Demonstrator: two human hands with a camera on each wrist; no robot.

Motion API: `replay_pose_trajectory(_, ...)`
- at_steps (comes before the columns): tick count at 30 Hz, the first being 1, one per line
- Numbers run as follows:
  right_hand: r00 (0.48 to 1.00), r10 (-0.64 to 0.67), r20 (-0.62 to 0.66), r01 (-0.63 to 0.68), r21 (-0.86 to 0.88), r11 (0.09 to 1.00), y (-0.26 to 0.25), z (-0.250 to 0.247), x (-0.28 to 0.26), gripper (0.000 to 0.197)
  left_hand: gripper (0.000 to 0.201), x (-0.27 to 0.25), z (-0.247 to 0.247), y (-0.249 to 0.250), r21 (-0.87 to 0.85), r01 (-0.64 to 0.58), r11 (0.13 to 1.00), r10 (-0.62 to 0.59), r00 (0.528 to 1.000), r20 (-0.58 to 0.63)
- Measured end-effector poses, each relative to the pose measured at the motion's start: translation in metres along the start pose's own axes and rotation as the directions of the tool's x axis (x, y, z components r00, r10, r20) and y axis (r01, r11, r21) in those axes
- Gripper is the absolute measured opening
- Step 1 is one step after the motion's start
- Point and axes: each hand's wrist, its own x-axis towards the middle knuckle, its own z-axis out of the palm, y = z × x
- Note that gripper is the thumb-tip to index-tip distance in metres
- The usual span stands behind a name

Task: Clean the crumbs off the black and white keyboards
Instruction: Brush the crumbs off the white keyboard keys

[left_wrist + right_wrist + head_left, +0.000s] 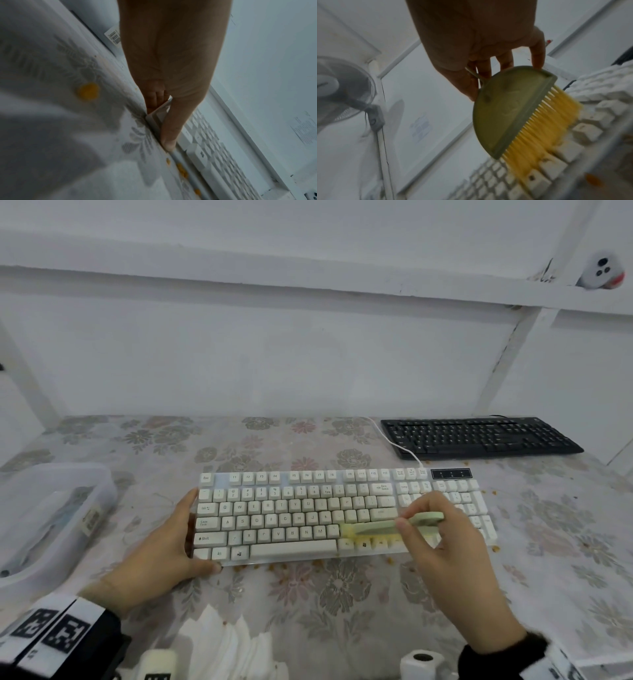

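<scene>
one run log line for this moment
step: brushing white keyboard | right hand: holds brush | left hand: steadies its left end | black keyboard: untouched

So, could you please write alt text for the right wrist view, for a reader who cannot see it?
The right hand holds a green half-round brush, its yellow bristles pressed onto the keys of a white keyboard near its front edge. A fan is mounted on the white wall behind.

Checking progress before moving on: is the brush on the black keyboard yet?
No, the brush sits on the white keyboard; the black keyboard lies untouched behind it.
</scene>
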Motion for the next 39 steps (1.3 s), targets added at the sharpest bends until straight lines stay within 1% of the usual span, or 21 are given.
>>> replay_pose_trajectory(1,1.0,-0.011,-0.01,0.011,-0.009,1.0,-0.001,-0.002,0.0,0.014,0.107,0.0,0.0,-0.001,0.005,0.001,1.0,-0.001,1.0,0.002)
replay_pose_trajectory(3,0.999,-0.043,0.01,0.041,0.106,0.994,-0.009,-0.004,-0.001,0.019,0.107,0.001,0.0,-0.002,0.016,0.002,1.0,-0.001,1.0,-0.003)
replay_pose_trajectory(5,0.998,-0.034,0.057,0.021,0.208,0.978,-0.011,-0.006,-0.002,0.023,0.107,0.002,0.0,-0.004,0.014,0.004,1.0,-0.004,1.0,-0.006)
replay_pose_trajectory(6,0.998,-0.016,0.062,0.003,0.213,0.977,-0.008,-0.007,-0.001,0.024,0.107,0.002,0.0,-0.004,0.013,0.005,1.0,-0.005,1.0,-0.008)
replay_pose_trajectory(7,0.999,0.003,0.048,-0.012,0.199,0.98,-0.003,-0.008,0.0,0.024,0.107,0.003,0.0,-0.004,0.012,0.004,1.0,-0.004,1.0,-0.009)
replay_pose_trajectory(10,0.999,0.003,-0.04,-0.002,0.023,1.0,0.008,-0.013,0.004,0.021,0.108,0.003,0.001,-0.005,0.007,0.006,1.0,-0.006,1.0,-0.007)
replay_pose_trajectory(11,0.999,-0.008,-0.046,0.009,0.024,1.0,0.007,-0.015,0.005,0.02,0.108,0.003,0.001,-0.005,0.011,0.006,1.0,-0.006,1.0,-0.008)
replay_pose_trajectory(13,1.0,-0.028,-0.007,0.028,0.139,0.99,0.001,-0.016,0.002,0.022,0.11,0.003,0.001,-0.006,0.012,0.009,1.0,-0.008,1.0,-0.007)
replay_pose_trajectory(15,0.999,-0.01,0.037,0.001,0.215,0.977,0.0,-0.017,0.001,0.026,0.11,0.003,0.001,-0.007,0.012,0.011,1.0,-0.01,1.0,-0.01)
replay_pose_trajectory(17,1.0,0.003,-0.004,-0.003,0.174,0.985,0.009,-0.021,0.003,0.025,0.11,0.003,0.0,-0.007,0.01,0.014,1.0,-0.014,1.0,-0.004)
replay_pose_trajectory(19,0.998,-0.002,-0.06,0.005,0.048,0.999,0.018,-0.029,0.006,0.026,0.11,0.003,0.0,-0.006,0.011,0.017,1.0,-0.017,1.0,0.002)
replay_pose_trajectory(20,0.997,-0.001,-0.08,0.003,0.021,1.0,0.021,-0.035,0.008,0.024,0.11,0.003,0.0,-0.006,0.009,0.017,1.0,-0.017,1.0,0.003)
replay_pose_trajectory(25,0.99,0.011,-0.141,0.023,0.238,0.971,0.027,-0.055,0.015,0.012,0.109,0.003,0.0,-0.007,-0.002,0.024,1.0,-0.024,1.0,-0.003)
replay_pose_trajectory(26,0.994,0.013,-0.112,0.019,0.281,0.959,0.026,-0.054,0.015,0.008,0.109,0.003,0.0,-0.007,-0.002,0.025,1.0,-0.025,1.0,-0.002)
replay_pose_trajectory(27,0.997,0.02,-0.068,0.003,0.321,0.947,0.028,-0.053,0.015,0.013,0.109,0.002,0.0,-0.007,0.0,0.026,1.0,-0.026,1.0,-0.003)
replay_pose_trajectory(29,0.999,0.035,-0.015,-0.029,0.288,0.957,0.039,-0.05,0.013,0.036,0.109,0.002,0.0,-0.006,0.009,0.038,0.999,-0.038,0.999,-0.007)
replay_pose_trajectory(30,0.999,0.045,-0.012,-0.04,0.261,0.964,0.043,-0.051,0.013,0.036,0.109,0.002,0.0,-0.005,0.008,0.042,0.999,-0.041,0.999,-0.009)
replay_pose_trajectory(32,0.998,0.049,-0.031,-0.042,0.195,0.98,0.047,-0.056,0.014,0.012,0.108,0.002,0.0,-0.004,0.007,0.039,0.999,-0.039,0.999,-0.007)
replay_pose_trajectory(35,0.999,-0.029,-0.041,0.035,0.15,0.988,0.047,-0.058,0.015,0.019,0.108,0.002,0.001,-0.004,0.0,0.036,0.999,-0.036,0.999,-0.004)
replay_pose_trajectory(37,0.999,-0.033,-0.012,0.035,0.193,0.981,0.039,-0.056,0.013,0.008,0.109,0.002,0.001,-0.004,0.001,0.036,0.999,-0.036,0.999,-0.002)
replay_pose_trajectory(39,1.0,-0.013,-0.009,0.014,0.189,0.982,0.045,-0.054,0.012,0.015,0.109,0.002,0.001,-0.004,0.003,0.04,0.999,-0.04,0.999,-0.006)
